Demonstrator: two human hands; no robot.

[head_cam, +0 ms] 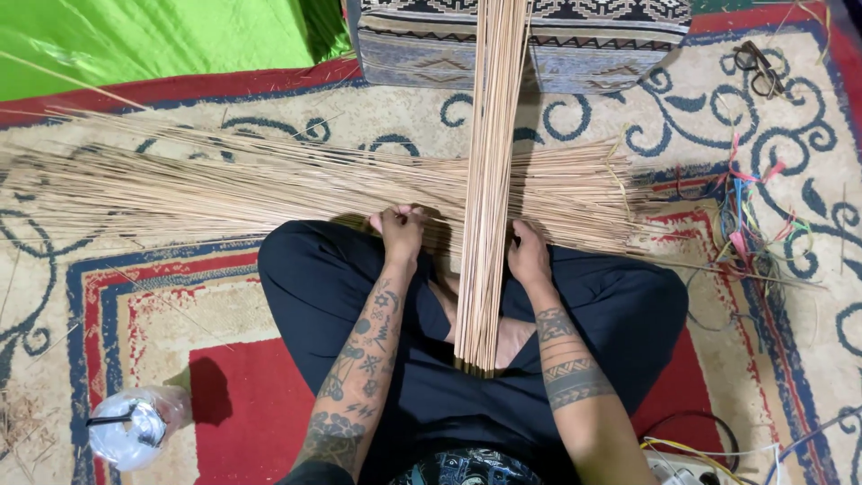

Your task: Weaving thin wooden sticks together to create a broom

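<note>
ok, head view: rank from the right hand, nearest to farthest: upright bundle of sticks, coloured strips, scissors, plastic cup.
1. Upright bundle of sticks: right beside the right hand, on its inner side.
2. Coloured strips: on the rug out to the right.
3. Scissors: top right corner, beyond the strips.
4. Plastic cup: bottom left, across the lap, farthest.
</note>
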